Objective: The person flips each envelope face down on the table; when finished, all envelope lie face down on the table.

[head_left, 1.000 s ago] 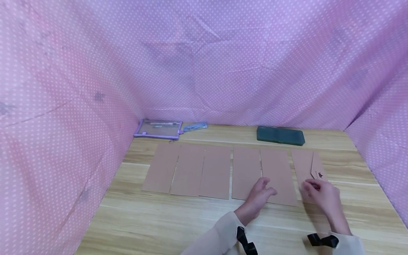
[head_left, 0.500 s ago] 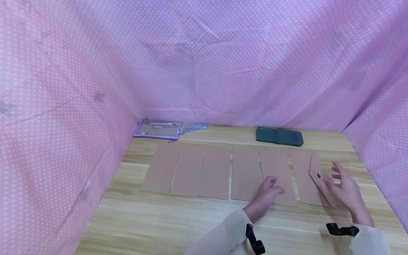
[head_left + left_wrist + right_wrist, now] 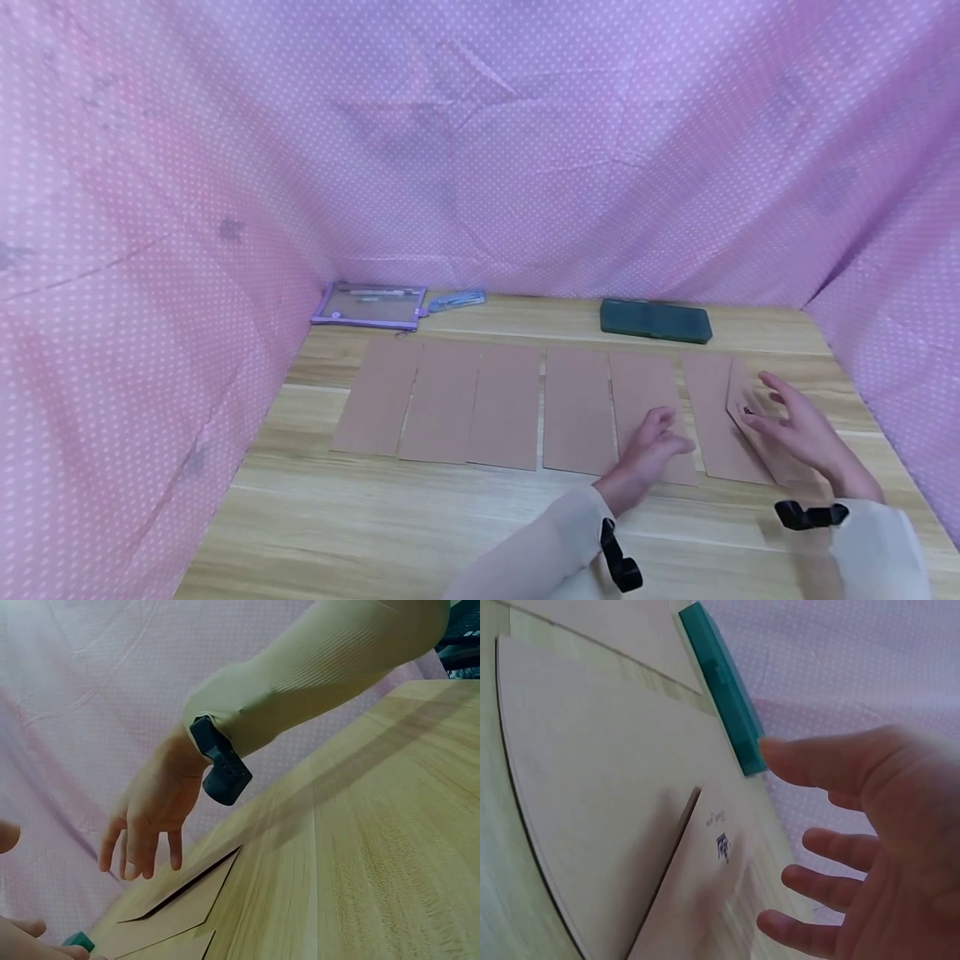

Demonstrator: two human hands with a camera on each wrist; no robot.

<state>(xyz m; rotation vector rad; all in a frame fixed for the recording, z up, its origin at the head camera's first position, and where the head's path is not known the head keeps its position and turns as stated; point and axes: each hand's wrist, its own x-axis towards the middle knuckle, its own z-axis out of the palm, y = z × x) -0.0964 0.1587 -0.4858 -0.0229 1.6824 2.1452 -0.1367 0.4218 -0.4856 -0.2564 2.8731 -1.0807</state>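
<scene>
A brown paper envelope lies at the right end of a row of brown envelopes, its flap on the right side and slightly lifted. The flap bears a small dark printed mark. My right hand hovers over the flap with fingers spread and nothing in them; the right wrist view shows a gap between them and the paper. My left hand is held above the neighbouring envelope, its fingers loosely bent and holding nothing. Whether it touches that paper I cannot tell.
Several more envelopes lie side by side to the left on the wooden table. Along the back are a purple-edged zip pouch, a blue item and a dark green case. A pink dotted cloth surrounds the table.
My right hand, its fingers together over the rightmost envelope a second ago, has moved right and spread its fingers. The flap now stands out more. My left hand has shifted right.
</scene>
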